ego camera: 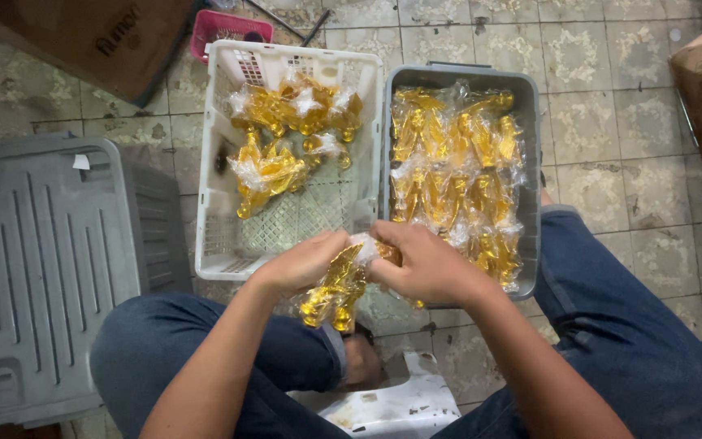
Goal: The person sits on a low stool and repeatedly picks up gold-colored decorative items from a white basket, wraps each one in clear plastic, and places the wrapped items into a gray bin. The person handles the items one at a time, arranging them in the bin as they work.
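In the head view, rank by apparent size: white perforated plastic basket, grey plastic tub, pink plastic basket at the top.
1-2. White perforated plastic basket and grey plastic tub: look alike, unranked.
3. Pink plastic basket, smallest, partly cut off.

Both hands on one gold part in clear bag (336,286): left hand (304,262) grips left side, right hand (426,262) pinches bag top. White basket (219,162) ahead, partly filled with bagged gold parts. Grey bin (528,162) beside it, full. Grey crate (42,268) upside down at left. Tile floor (611,122).

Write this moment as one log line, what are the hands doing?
left hand: grips shiny gold plastic-wrapped figure | right hand: grips its wrap | white slatted plastic basket: part full | grey plastic bin: full
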